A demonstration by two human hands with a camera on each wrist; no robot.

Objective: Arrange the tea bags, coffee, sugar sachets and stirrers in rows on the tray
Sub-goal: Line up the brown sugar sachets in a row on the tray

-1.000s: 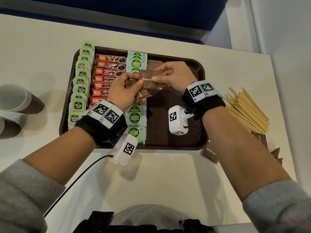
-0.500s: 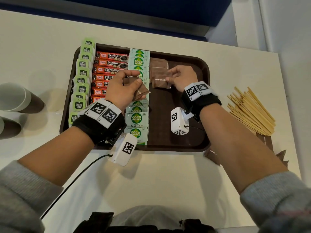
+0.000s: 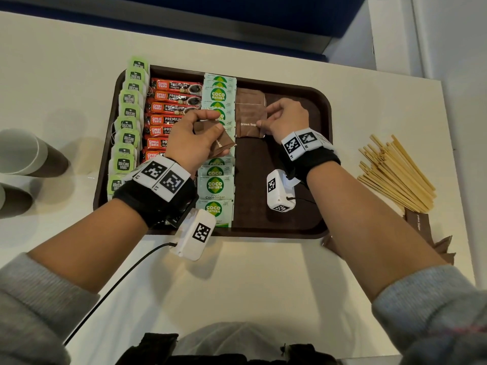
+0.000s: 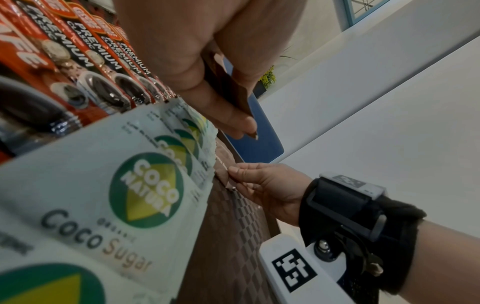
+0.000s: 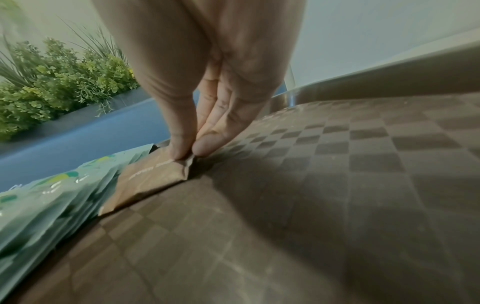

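beside the coco natura sugar sachets [image 3: 218, 143], on their stirrer-side flank, the brown sugar row is only just begun: a few brown sugar sachets [image 3: 249, 114] lie overlapped at the far end of the brown tray [image 3: 311, 106]. the right hand [image 3: 286, 118] pinches the near corner of the newest one between thumb and fingertips, and the right wrist view shows that corner crumpled up off the tray floor while the rest lies flat. the left hand [image 3: 195, 139] hovers over the coco natura column, thumb and fingers curled round a small stack of spare brown sugar sachets [image 3: 220, 146]. on the far side of the coco natura column from the brown row run the great taste coffee sticks [image 3: 168, 108], then the mccoy tea bags [image 3: 129, 122] along the tray's edge.

to lay this one well, i'd press the pinched corner flat before letting go, keep its long edge touching but not riding over the coco natura edge, and match the overlap of its neighbours. feed the next from the left hand one at a time; paper sachets slide and fan easily. the wooden stirrers [image 3: 395, 175] wait off the tray, beyond its right rim, with more brown sachets [image 3: 419, 225] near them.
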